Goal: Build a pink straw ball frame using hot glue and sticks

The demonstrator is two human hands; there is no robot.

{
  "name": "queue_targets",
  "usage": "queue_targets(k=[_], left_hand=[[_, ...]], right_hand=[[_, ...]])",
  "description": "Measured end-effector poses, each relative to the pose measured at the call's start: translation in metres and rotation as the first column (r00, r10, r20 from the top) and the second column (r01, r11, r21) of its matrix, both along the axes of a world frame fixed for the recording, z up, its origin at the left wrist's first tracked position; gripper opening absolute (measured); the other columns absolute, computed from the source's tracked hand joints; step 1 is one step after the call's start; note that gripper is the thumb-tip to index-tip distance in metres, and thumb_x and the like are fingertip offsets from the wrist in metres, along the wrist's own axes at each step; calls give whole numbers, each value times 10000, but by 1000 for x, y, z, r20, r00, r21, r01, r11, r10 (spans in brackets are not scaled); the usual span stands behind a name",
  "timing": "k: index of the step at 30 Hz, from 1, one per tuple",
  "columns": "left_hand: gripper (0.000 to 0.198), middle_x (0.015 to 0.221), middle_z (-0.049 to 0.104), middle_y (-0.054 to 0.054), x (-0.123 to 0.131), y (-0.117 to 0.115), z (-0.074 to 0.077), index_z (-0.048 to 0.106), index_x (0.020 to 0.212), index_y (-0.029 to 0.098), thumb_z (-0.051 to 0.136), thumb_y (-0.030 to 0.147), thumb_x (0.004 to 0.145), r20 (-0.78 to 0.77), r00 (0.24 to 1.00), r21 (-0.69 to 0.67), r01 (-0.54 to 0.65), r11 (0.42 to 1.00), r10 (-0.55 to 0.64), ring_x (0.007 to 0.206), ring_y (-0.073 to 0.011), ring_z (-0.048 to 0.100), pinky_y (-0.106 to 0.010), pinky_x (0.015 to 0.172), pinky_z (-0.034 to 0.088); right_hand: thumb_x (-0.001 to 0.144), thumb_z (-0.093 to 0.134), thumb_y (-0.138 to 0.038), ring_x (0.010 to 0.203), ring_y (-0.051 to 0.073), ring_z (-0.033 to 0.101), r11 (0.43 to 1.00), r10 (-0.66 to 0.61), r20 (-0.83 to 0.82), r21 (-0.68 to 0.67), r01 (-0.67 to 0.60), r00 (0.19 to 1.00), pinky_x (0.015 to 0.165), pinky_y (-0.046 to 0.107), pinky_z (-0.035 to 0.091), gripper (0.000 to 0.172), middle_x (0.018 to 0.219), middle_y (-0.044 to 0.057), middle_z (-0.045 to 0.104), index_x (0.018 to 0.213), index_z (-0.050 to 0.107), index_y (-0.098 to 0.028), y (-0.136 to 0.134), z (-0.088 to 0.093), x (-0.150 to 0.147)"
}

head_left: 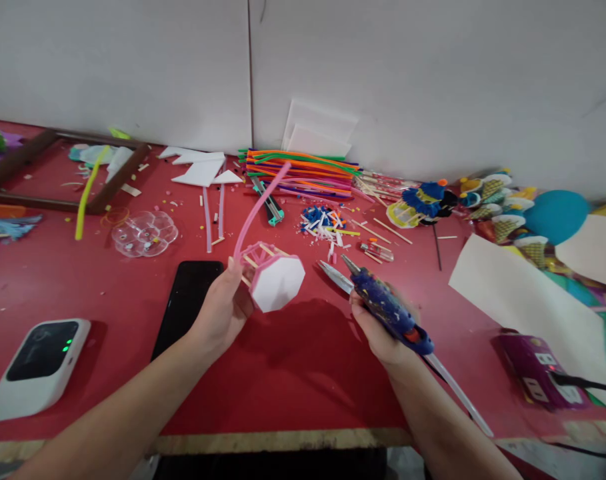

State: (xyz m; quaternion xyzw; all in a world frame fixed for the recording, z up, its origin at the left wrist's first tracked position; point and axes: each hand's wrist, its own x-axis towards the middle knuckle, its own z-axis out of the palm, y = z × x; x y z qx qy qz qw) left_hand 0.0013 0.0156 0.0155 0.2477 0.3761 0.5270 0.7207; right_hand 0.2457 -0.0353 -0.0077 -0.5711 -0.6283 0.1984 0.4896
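Note:
My left hand [227, 297] is closed on a small pink-framed craft piece [277, 283] with a white many-sided panel facing me and thin wooden sticks around its frame. A pink pipe cleaner [261, 205] rises from it, curving up and to the right, pinched near the thumb. In my right hand [383, 333] is a blue glue gun [390, 308], its nozzle pointing up and left towards the craft piece but apart from it. A clear glue stick [460, 397] sticks out of its back. Beside the nozzle lie metal scissor-like blades [335, 277], their handles hidden by my hand.
Pipe cleaners [303, 175] and a green cutter [270, 203] lie at the back. A black phone [187, 300], a white device [37, 367] and a clear flower-shaped tray [145, 235] are on the left. A purple power socket [540, 370] and white sheet [513, 293] lie right.

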Motion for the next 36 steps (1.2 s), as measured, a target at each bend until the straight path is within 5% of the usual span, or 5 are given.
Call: queue_targets(k=[5, 14, 26, 33, 36], left_hand=[[466, 585, 618, 43, -1, -5, -3, 617, 665, 186, 900, 556, 665, -76, 996, 35, -41, 999, 43, 508, -108, 600, -224, 532, 548], [382, 761, 706, 13, 0, -5, -3, 718, 817, 191, 891, 511, 702, -233, 970, 229, -19, 973, 74, 586, -109, 644, -211, 529, 571], [436, 574, 612, 6, 2, 1, -6, 653, 755, 197, 703, 628, 797, -172, 979, 17, -109, 994, 110, 670, -215, 689, -315, 645, 560], [430, 797, 729, -39, 1, -4, -11, 763, 987, 184, 687, 577, 831, -277, 960, 99, -18, 995, 45, 679, -176, 663, -263, 611, 520], [399, 1063, 752, -74, 2, -8, -14, 781, 977, 194, 723, 559, 827, -343, 937, 224, 5, 975, 74, 900, -205, 708, -288, 813, 567]], right_hand=[[795, 712, -279, 449, 139, 543, 999, -42, 16, -13, 42, 999, 464, 255, 459, 53, 559, -68, 595, 805, 660, -281, -2, -1, 0], [787, 711, -283, 448, 151, 590, 1000, 23, 9, 15, -23, 1000, 468, 251, 484, 41, 568, -62, 643, 812, 678, -288, 0, 5, -6], [785, 697, -274, 414, 140, 555, 987, 83, 50, 135, -90, 995, 423, 252, 452, 90, 563, -51, 645, 740, 619, -269, 3, 16, -19], [813, 748, -281, 476, 141, 621, 998, -1, -5, 63, 1, 1000, 491, 256, 534, 98, 621, -47, 688, 809, 653, -257, -3, 12, -38], [831, 777, -348, 614, 175, 711, 999, -20, -102, 32, 24, 995, 587, 290, 596, 157, 739, -10, 749, 851, 655, -252, -4, 5, -46]])
